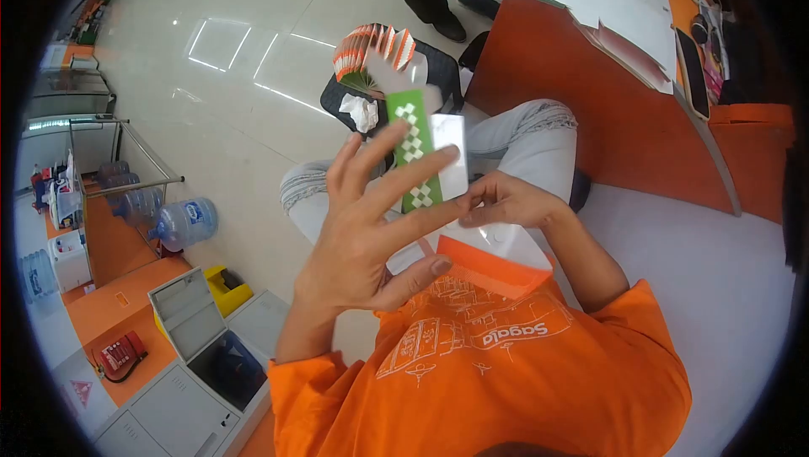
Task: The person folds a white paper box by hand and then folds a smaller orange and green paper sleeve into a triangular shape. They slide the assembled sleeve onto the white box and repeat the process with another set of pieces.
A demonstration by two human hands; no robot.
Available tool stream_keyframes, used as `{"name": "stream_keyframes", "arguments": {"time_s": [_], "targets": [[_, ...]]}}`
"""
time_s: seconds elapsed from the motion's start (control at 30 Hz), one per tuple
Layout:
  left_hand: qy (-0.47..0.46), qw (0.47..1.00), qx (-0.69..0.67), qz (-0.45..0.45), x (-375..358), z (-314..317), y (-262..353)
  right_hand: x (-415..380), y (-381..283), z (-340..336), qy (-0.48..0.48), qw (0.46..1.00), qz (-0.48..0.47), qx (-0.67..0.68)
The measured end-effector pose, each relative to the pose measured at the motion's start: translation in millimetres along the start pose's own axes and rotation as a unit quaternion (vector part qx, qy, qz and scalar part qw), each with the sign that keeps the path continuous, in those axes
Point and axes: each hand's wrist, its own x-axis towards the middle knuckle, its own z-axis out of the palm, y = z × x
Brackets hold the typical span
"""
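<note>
The left hand [358,225] spreads its fingers across the green-checked carton [424,137], thumb apart; the right hand [516,202] pinches the carton's edge. It sits above the lap, before an orange shirt [539,381]. Beyond, crumpled tissue [361,112] and a fanned orange-and-white stack [354,56] rest on a black seat [444,77].

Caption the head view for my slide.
Left hand spread before a green-and-white carton, right hand at its edge.

Office — orange-sided desk [581,111], lockers [173,411], water jugs [187,223]

Head-worn view faces forward, down; hands [350,233] near.
</note>
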Motion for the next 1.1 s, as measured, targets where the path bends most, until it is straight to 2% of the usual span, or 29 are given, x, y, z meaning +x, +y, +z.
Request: {"name": "stream_keyframes", "arguments": {"time_s": [0.03,0.07,0.17,0.3,0.37,0.4,0.43,0.5,0.53,0.57,0.63,0.7,0.8,0.87,0.97,1.03,1.1], "targets": [[0.002,1.000,0.001,-0.002,2,-5,2,2,2,0,-0.058,0.998,0.001,-0.011],[-0.033,0.999,0.017,0.002,4,-9,3,4,4,1,-0.092,0.996,0.004,-0.022],[-0.091,0.995,0.020,0.023,6,-14,7,8,8,3,-0.141,0.990,0.020,-0.023],[-0.130,0.990,0.039,0.037,7,-12,2,10,8,-1,-0.121,0.992,0.035,-0.014],[-0.130,0.989,0.067,0.014,6,-8,3,5,-6,-6,0.057,0.998,0.000,0.017],[-0.131,0.987,0.092,-0.011,4,-4,3,-1,-12,-9,0.136,0.989,-0.038,-0.049],[-0.132,0.987,0.091,-0.012,3,3,0,-8,-26,-3,0.136,0.989,-0.037,-0.048],[-0.142,0.985,0.101,0.001,-1,19,-6,-28,-60,21,0.049,0.979,-0.154,-0.128],[-0.143,0.985,0.101,0.001,-1,21,-6,-32,-71,35,0.016,0.970,-0.157,-0.184],[-0.167,0.983,0.082,0.000,-2,24,-6,-32,-71,34,0.017,0.970,-0.157,-0.183],[-0.193,0.979,0.061,-0.003,-3,21,-5,-32,-69,34,-0.015,0.981,-0.086,-0.173],[-0.257,0.965,0.004,-0.053,-4,7,-4,-36,-70,30,-0.014,0.984,-0.087,-0.156],[-0.281,0.954,-0.068,-0.072,-4,4,-13,-38,-65,35,-0.023,0.978,-0.117,-0.171],[-0.297,0.946,-0.083,-0.101,-1,-2,-14,-38,-62,39,-0.015,0.963,-0.189,-0.191],[-0.305,0.939,-0.095,-0.128,1,-4,-13,-42,-65,40,0.013,0.949,-0.226,-0.221],[-0.302,0.940,-0.095,-0.130,2,-2,-15,-46,-67,40,-0.006,0.951,-0.223,-0.215],[-0.367,0.907,-0.083,-0.189,6,1,-20,-47,-68,39,-0.029,0.952,-0.221,-0.211]]}}
